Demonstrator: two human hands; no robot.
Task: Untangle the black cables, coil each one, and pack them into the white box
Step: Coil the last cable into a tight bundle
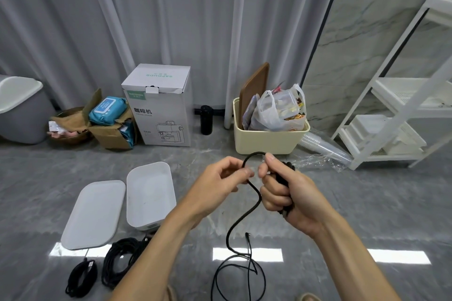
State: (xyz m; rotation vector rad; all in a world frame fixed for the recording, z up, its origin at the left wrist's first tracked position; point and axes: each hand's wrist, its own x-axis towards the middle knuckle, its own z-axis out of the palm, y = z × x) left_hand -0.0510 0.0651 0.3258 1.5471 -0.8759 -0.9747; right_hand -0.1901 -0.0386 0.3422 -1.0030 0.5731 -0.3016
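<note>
Head view puts me mid-coil: my right hand (281, 193) grips a wound bundle of cable (247, 217), my left hand (227, 173) pinches the next loop, and the loose tail trails to the floor (342, 203). Two coils (82, 278) (122, 259) lie by the box (149, 193), which looks empty, lid (94, 212) beside it. I judge packing all remains. Cartons (161, 105) and a bin (266, 139) stand well clear.

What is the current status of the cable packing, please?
Right hand grips coiled loops; left hand pinches the same black cable, tail loose on floor. White box open, no cables inside. Two coiled bundles wait nearby.
</note>
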